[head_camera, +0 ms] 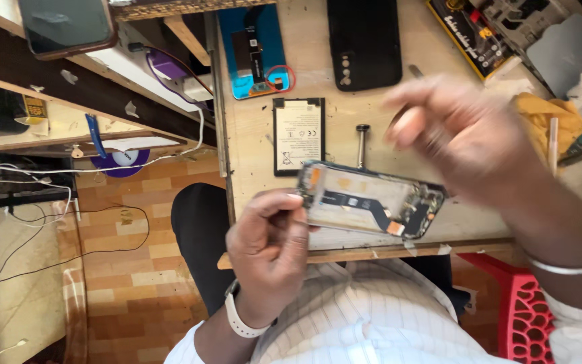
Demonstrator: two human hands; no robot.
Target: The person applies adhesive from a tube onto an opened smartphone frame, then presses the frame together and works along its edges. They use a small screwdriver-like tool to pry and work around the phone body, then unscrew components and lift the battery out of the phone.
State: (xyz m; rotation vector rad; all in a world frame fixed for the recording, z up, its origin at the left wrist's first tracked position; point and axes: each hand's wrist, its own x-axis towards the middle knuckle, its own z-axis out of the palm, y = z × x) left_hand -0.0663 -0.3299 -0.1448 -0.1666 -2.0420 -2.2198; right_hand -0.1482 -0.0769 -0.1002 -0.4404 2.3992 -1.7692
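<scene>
My left hand point(269, 246) grips the left end of an opened phone body point(370, 199), held just above the wooden table's near edge, with its orange flex cable and inner parts facing up. My right hand point(463, 131) is blurred above and to the right of the phone, fingers curled; whether it holds anything small I cannot tell. A flat white-labelled battery point(298, 135) lies on the table just behind the phone. Beside the battery lies a small metal screwdriver bit point(362, 143).
A blue phone screen panel point(252, 50) and a black back cover point(364, 42) lie at the table's far side. A yellow cloth point(548, 116) and a tool pack point(471, 35) sit right. A red plastic stool point(523, 310) stands lower right. Cables trail over the tiled floor point(122, 269) left.
</scene>
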